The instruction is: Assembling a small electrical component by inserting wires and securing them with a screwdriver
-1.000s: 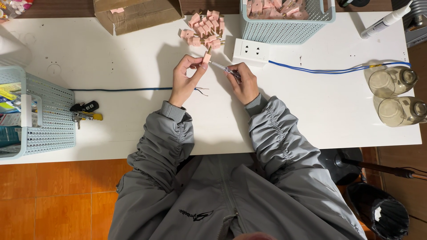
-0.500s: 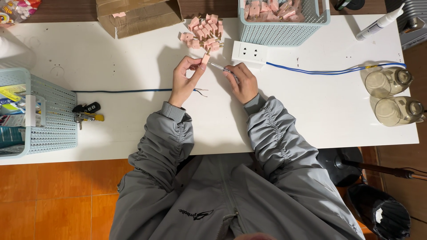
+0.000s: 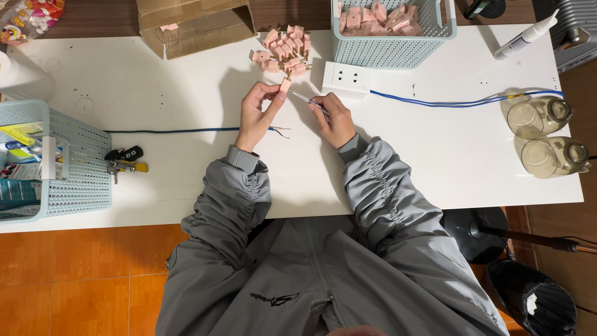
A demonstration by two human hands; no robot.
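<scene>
- The left hand (image 3: 256,116) pinches a small pink plastic plug with brass prongs (image 3: 285,83) between thumb and fingertips, holding it raised just above the white surface (image 3: 186,87).
- The right hand (image 3: 336,118) closes its grip on a thin silver-shafted screwdriver (image 3: 305,99), whose tip points at the pink plug; the two hands are near each other, not touching.
- Under the left hand lies the end of a dark blue cable (image 3: 174,130) with bare wire ends, running off to the left across the surface.
- Just beyond the hands sits a loose pile of pink plugs (image 3: 283,51), and beside it a white power strip (image 3: 347,79) with a blue cord (image 3: 460,101) trailing right.
- Behind the power strip stands a light blue perforated plastic basket (image 3: 392,50) holding more pink plugs.
- A brown cardboard box (image 3: 193,22) lies open at the far edge, left of the pile.
- At the left edge a second light blue basket (image 3: 68,168) holds packets and paper items; a bunch of keys with a black fob (image 3: 124,160) lies just beside it.
- On the right stand two clear glass jars (image 3: 547,137), near each other, and a white tube with a nozzle (image 3: 525,36) lies at the far right.
</scene>
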